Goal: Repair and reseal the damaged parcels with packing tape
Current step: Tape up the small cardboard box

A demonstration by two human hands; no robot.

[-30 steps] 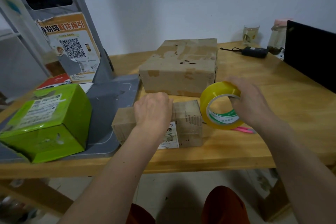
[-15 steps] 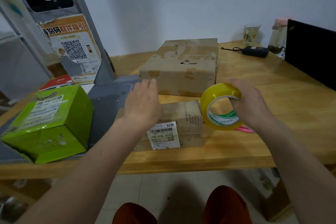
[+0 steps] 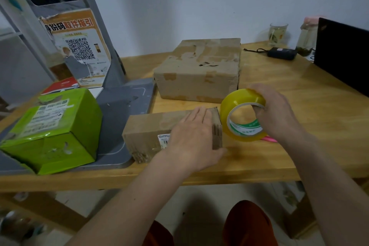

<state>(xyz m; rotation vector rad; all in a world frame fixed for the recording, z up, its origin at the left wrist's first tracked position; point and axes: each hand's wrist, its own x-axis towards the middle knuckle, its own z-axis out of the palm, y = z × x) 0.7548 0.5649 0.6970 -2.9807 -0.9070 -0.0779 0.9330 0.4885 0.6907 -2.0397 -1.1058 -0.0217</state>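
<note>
Left hand (image 3: 196, 138) hides small parcel's (image 3: 151, 132) label (image 3: 164, 138).

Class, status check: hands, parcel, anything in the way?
Left hand flat on small parcel. Right hand grips tape roll beside it. Nothing in the way.

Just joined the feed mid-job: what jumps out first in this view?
The yellow tape roll stands on edge at centre right, gripped by the right hand with fingers through its core. Right beside it the left hand rests flat over the right end of the small brown parcel at the table's front edge. A bright green box sits at far left, and a larger worn carton sits behind the small parcel.
</note>
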